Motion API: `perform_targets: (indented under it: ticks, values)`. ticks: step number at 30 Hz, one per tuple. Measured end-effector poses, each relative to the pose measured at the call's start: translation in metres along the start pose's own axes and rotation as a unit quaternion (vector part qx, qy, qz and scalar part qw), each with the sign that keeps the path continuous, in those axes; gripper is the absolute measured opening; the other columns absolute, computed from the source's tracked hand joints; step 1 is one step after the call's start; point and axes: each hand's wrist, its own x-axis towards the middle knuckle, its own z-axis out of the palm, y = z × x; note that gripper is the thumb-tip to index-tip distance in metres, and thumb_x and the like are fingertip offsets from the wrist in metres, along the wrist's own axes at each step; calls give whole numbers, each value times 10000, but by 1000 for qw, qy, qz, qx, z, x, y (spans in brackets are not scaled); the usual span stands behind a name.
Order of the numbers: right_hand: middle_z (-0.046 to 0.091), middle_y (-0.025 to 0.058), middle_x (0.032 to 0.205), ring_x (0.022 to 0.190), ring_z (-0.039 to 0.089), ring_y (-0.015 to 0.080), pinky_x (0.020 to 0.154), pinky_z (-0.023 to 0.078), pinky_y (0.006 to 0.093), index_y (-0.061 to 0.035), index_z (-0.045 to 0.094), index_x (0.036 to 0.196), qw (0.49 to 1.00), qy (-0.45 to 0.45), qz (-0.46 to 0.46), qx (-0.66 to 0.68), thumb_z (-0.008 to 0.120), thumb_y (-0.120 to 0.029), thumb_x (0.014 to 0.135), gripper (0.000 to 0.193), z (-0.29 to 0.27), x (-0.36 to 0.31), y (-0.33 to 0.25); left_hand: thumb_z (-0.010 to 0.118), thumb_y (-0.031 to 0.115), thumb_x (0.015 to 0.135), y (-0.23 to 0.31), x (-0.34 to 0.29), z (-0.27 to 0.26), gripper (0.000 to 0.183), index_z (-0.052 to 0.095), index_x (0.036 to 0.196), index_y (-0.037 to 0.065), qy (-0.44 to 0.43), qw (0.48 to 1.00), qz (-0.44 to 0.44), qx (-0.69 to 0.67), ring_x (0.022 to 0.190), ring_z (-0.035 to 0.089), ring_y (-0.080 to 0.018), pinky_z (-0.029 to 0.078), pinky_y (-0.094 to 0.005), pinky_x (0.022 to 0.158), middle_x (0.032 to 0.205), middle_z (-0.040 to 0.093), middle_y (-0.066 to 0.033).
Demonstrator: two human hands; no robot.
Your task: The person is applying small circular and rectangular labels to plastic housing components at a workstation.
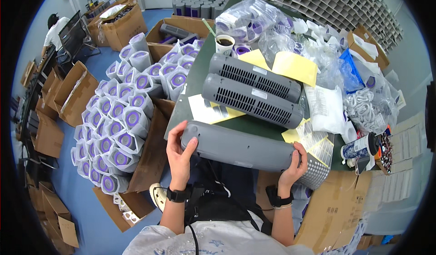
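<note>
A long grey plastic housing point(240, 147) with rounded ends spans the space between my hands, just off the near edge of the dark green table point(193, 80). My left hand point(178, 153) grips its left end, thumb on the near face. Around the right end curl the fingers of my right hand point(294, 166). Small holes dot the smooth side facing me. Beyond it, two similar housings lie side by side on the table, a nearer one point(252, 101) and a farther one point(254, 75), their slotted sides up. Yellow-backed label sheets point(210, 109) lie partly under the nearer one.
Left stands a large carton point(152, 148) of white-wrapped purple-ended cylinders point(116, 128). A coffee cup point(225, 44), plastic bags point(254, 16), a white packet point(326, 109) and a dark tumbler point(359, 147) crowd the table. A perforated grey piece point(314, 172) and cardboard point(334, 209) are at right.
</note>
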Motion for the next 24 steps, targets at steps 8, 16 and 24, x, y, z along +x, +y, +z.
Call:
perform_targets:
  ticks: [8,16,24]
  values:
    - [639,117,1065,1004,572,207,943,406,306,55,615,1017,1000,-3,28,4,482,-64,916,206,2,5,-5,503,345,942,-11,5,-4,603,355,1421,11,-103,994,22,16,1342,360,-235,239,-350,1112,1463,378,-152]
    - [639,104,1066,1011,564,199,954,395,302,51,621,1021,1000,1,27,0,474,-76,927,215,1,1,-6,445,236,935,-19,2,2,496,436,1363,-14,-31,993,88,69,1287,421,-214,265,-316,1090,1378,482,-121]
    - [598,107,1106,1094,513,207,1014,326,304,21,587,1033,991,-48,98,81,445,-137,924,239,-8,7,-6,448,320,900,-23,6,-6,576,437,1366,-18,-58,996,59,30,1320,383,-231,233,-328,1107,1406,452,-133]
